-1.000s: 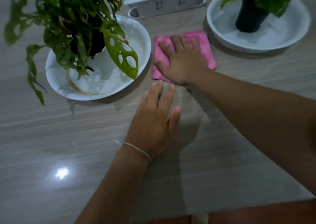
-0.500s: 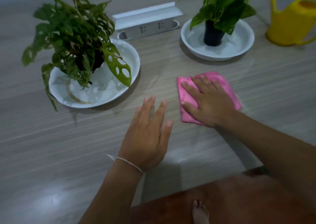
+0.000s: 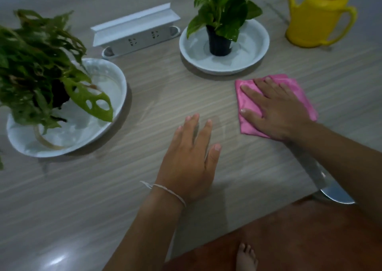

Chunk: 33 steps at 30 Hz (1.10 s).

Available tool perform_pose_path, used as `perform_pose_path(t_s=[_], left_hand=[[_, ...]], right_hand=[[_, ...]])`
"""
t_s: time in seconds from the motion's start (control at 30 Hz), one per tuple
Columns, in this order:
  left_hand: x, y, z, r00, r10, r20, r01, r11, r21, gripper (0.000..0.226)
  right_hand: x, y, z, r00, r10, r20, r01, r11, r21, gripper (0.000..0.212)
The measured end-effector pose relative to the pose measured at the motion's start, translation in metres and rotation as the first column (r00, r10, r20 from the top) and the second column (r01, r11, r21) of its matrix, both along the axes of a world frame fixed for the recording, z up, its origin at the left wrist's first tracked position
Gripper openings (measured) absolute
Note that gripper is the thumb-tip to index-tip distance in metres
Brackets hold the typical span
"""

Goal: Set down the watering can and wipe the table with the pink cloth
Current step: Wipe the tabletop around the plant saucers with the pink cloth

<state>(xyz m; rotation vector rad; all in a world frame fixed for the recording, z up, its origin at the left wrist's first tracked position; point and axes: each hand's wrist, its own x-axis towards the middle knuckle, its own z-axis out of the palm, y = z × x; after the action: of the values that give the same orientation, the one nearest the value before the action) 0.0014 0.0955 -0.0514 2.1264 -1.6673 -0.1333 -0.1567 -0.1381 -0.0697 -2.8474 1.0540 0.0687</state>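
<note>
The folded pink cloth (image 3: pixel 247 103) lies flat on the wood-grain table (image 3: pixel 165 97), right of centre. My right hand (image 3: pixel 275 109) presses down on it, palm flat and fingers spread, covering most of it. Resting flat on the bare table just to the cloth's left, my left hand (image 3: pixel 190 159) holds nothing; a thin white string circles its wrist. The yellow watering can (image 3: pixel 316 18) stands upright at the far right of the table, apart from both hands.
A leafy plant (image 3: pixel 37 68) sits in a white dish (image 3: pixel 107 80) at the left. A smaller potted plant (image 3: pixel 223 8) stands in another white dish (image 3: pixel 252 57) behind the cloth. A white power strip (image 3: pixel 136 33) lies between them. The table's front edge (image 3: pixel 206 239) borders reddish floor with a bare foot (image 3: pixel 246 258).
My right hand has slid the pink cloth to the right and toward me, away from the spot between the two dishes. The view has shifted, bringing the watering can into sight.
</note>
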Motion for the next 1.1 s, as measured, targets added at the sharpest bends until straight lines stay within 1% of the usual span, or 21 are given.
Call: perform_pose_path(t_s=[0.17,0.4,0.57,0.73,0.87,0.97,1.1], left_hand=[[-0.019,-0.058,-0.005,0.999,-0.054,-0.005,0.054,0.998,0.012,0.063],[-0.04,-0.118,-0.005,0.996,-0.08,-0.034,0.082,0.995,0.064,0.062],[-0.051,-0.143,0.001,0.994,-0.104,-0.04,0.105,0.994,0.033,0.062],[-0.051,-0.138,0.001,0.994,-0.104,-0.039,0.105,0.994,0.032,0.064],[-0.044,-0.118,-0.001,0.994,-0.112,-0.021,0.113,0.991,0.067,0.063],[-0.036,-0.096,0.001,0.994,-0.112,0.007,0.111,0.99,0.088,0.062],[-0.021,-0.061,0.006,0.996,-0.081,0.028,0.08,0.995,0.062,0.058]], right_hand=[[-0.012,-0.045,0.0,1.0,-0.027,0.004,0.027,1.0,0.002,0.083],[-0.015,-0.111,-0.003,0.998,-0.058,0.026,0.058,0.998,0.015,0.086],[-0.015,-0.13,0.0,0.996,-0.073,0.047,0.071,0.997,0.039,0.092],[-0.016,-0.126,-0.003,0.996,-0.088,0.036,0.086,0.995,0.041,0.089],[-0.018,-0.117,-0.002,0.994,-0.109,-0.002,0.109,0.993,0.034,0.087],[-0.022,-0.097,-0.004,0.992,-0.129,-0.017,0.129,0.991,0.021,0.086],[-0.028,-0.055,-0.001,0.99,-0.137,-0.038,0.138,0.99,0.022,0.085]])
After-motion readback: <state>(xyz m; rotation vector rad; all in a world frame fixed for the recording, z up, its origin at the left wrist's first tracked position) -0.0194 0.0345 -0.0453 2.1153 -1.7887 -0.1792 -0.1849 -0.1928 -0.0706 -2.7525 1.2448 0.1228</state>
